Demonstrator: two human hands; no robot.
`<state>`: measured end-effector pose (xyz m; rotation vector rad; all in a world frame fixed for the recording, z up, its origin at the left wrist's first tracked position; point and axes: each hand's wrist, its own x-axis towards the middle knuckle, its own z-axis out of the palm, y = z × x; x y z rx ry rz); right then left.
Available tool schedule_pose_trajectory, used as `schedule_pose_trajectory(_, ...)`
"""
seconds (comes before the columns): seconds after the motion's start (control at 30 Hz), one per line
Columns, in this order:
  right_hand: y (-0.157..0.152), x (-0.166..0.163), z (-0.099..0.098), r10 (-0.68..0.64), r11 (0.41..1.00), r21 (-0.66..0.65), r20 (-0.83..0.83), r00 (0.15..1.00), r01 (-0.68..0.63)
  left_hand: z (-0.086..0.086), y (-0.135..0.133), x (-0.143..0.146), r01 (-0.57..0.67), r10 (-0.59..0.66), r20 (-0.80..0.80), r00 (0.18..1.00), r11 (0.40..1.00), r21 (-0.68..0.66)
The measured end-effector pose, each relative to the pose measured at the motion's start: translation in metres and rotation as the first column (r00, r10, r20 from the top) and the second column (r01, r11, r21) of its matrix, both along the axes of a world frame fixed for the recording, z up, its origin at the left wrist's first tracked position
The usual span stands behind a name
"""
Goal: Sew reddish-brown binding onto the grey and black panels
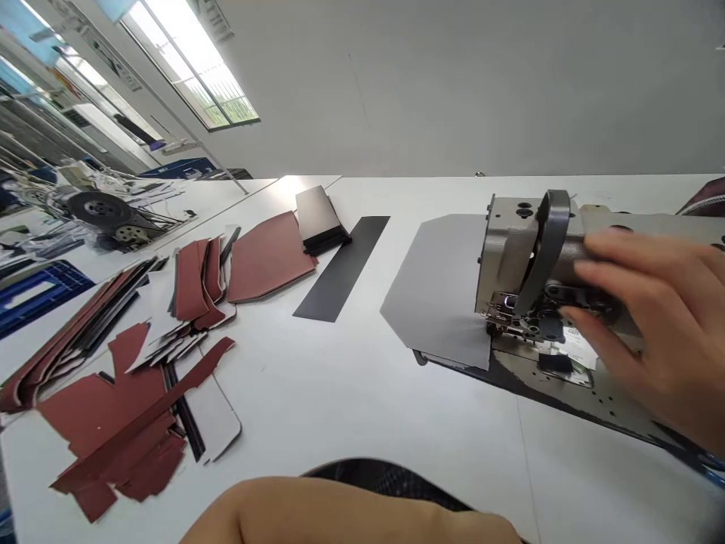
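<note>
My right hand (651, 317) reaches in from the right with its fingers stretched and apart. Its fingertips are at the needle area of a grey sewing machine (510, 242) and hold nothing that I can see. A light grey fabric piece (436, 295) lies flat on the table with one corner under the machine's presser foot (501, 317). My left arm (340, 514) lies along the bottom edge above a dark mesh object (390, 476). Its fingers are out of sight.
A long black strip (343, 268) and a small stack of black pieces (320, 219) lie behind the middle of the white table (340, 393). Several red-brown cut pieces (124, 408) are spread and piled at the left. A blue crate (34, 291) and another machine (107, 215) stand far left.
</note>
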<state>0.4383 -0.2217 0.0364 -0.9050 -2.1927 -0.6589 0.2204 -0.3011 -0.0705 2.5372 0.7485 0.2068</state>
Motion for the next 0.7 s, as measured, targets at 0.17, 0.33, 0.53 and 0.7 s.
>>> schedule_pose_trajectory(0.17,-0.058,-0.024,-0.078,-0.068,0.687,-0.66,-0.475,0.877,-0.304,-0.008,-0.022,-0.001,0.075,-0.074,0.032,0.997,0.996,-0.05)
schedule_pose_trajectory(0.33,-0.073,-0.034,-0.094,0.096,0.771,-0.523,-0.471,0.877,-0.364,0.006,0.026,-0.017,-0.057,0.1,0.297,0.95,0.987,-0.152)
schedule_pose_trajectory(0.53,-0.056,-0.05,-0.098,0.499,0.775,-0.344,-0.182,0.847,-0.531,0.026,0.103,-0.027,-0.541,0.72,0.426,0.549,0.694,-0.476)
schedule_pose_trajectory(0.7,-0.044,-0.058,-0.114,0.362,0.74,-0.494,-0.278,0.89,-0.456,0.01,0.157,-0.021,-0.583,0.742,0.398,0.539,0.67,-0.46)
